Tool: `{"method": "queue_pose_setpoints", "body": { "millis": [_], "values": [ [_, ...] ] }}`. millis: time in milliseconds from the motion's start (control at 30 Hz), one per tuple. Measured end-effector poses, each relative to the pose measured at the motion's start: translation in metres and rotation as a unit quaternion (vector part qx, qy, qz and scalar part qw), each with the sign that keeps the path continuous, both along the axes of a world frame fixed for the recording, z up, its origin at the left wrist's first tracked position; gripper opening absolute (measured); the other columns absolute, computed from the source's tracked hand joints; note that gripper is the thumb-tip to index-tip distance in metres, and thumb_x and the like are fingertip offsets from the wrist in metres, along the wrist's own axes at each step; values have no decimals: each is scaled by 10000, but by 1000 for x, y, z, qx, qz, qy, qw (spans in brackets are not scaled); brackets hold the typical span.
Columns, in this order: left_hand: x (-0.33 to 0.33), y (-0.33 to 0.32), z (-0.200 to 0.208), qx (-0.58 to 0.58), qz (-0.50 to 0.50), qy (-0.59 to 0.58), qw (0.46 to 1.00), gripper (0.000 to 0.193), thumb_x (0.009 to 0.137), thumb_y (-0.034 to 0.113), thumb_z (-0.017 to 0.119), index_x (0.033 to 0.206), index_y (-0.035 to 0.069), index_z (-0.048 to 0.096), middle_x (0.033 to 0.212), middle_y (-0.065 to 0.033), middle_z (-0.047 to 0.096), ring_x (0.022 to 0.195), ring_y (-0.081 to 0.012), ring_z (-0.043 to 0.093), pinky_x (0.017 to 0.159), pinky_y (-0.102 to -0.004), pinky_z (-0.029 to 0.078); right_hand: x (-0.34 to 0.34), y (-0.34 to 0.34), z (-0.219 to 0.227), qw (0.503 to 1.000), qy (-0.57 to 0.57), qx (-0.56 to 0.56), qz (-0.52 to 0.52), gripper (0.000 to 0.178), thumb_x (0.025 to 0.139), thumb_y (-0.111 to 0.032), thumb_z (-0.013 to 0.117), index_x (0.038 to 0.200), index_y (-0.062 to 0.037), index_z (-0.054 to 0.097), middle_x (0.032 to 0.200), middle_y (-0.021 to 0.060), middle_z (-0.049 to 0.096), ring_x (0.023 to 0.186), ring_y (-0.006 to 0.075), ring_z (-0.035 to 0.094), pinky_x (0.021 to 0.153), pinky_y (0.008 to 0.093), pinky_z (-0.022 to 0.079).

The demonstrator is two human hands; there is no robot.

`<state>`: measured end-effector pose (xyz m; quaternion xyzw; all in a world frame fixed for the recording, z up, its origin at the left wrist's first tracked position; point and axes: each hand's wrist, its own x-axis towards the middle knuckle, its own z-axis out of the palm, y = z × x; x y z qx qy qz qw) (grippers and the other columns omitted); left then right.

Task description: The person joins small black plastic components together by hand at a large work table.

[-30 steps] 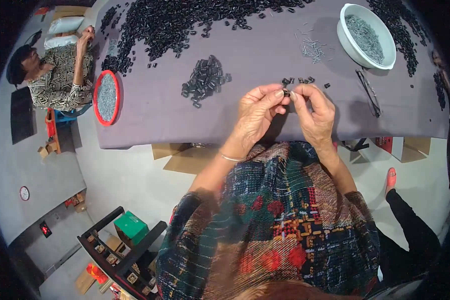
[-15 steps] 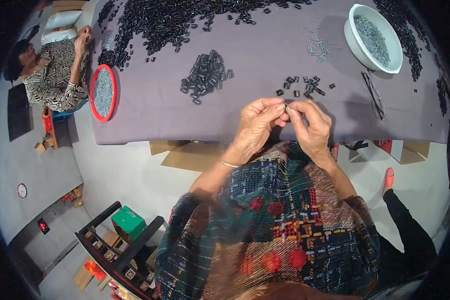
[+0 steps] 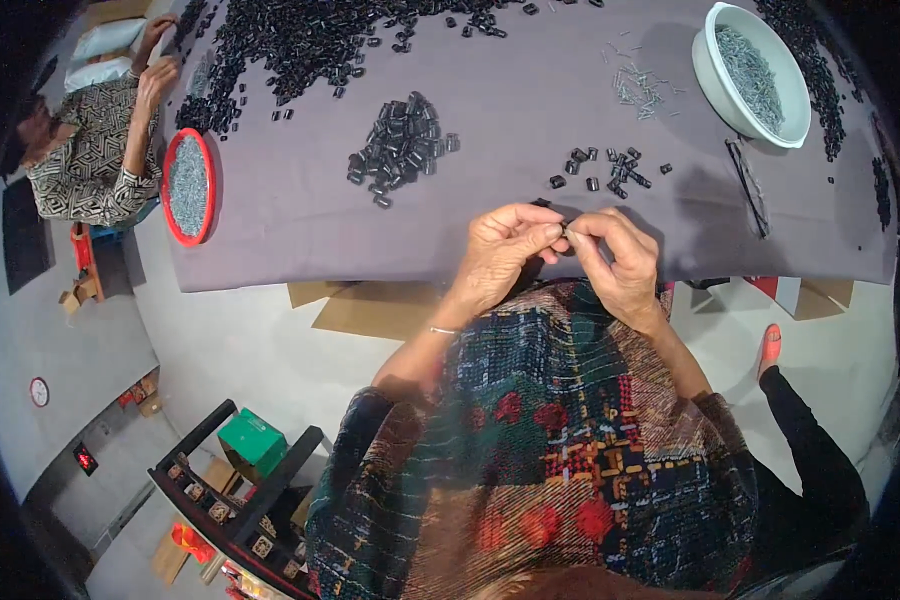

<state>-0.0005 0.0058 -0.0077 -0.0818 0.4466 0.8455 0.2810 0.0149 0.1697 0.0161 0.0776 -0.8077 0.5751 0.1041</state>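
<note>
At the near edge of the table, my left hand [image 3: 505, 255] and my right hand [image 3: 622, 265] meet fingertip to fingertip, thumbs and forefingers pinched. A small black piece [image 3: 565, 229] shows between the left fingertips. Whatever the right fingertips pinch is too small and covered to make out. Just beyond my hands lies a loose group of short black cylinders [image 3: 618, 178]. Further left is a denser pile of black cylinders [image 3: 402, 148]. Thin silvery pins [image 3: 642, 92] are scattered on the cloth beyond.
A white bowl [image 3: 703, 60] of pins stands at the far right, a red-rimmed basin [image 3: 209, 200] of them at the left. Dark tweezers-like tool [image 3: 748, 190] lies at right. A large black heap [image 3: 290, 45] covers the far side. Another person [image 3: 95, 150] sits at left.
My hands have come slightly nearer to me, still pinched together, and a dark piece shows more plainly between them. The other person's hands have moved apart. The whole view has shifted a little.
</note>
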Motion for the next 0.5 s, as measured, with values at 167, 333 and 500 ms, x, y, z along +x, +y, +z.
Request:
{"method": "queue_pose_setpoints", "body": {
  "millis": [167,333,500],
  "values": [
    [-6,-4,-1,84,34,-30,995,124,870,28,596,987,-14,603,876,-109,646,760,-152,635,642,-259,548,-17,9,2,999,26,33,-23,142,754,76,634,872,2,603,815,87,590,692,158,566,597,271,449],
    [-12,-12,-4,124,65,-37,990,112,872,25,591,978,-9,598,888,-113,641,745,-146,624,631,-264,550,-42,21,-11,968,101,227,-33,210,716,17,670,910,-49,623,849,57,556,766,219,550,668,322,441],
    [-9,-17,-10,122,74,-33,989,113,871,22,591,978,-10,597,882,-110,645,745,-139,627,626,-259,551,-41,3,-23,908,75,403,-82,232,654,-164,746,845,-121,622,811,4,537,784,197,527,675,361,368]
  ]
}}
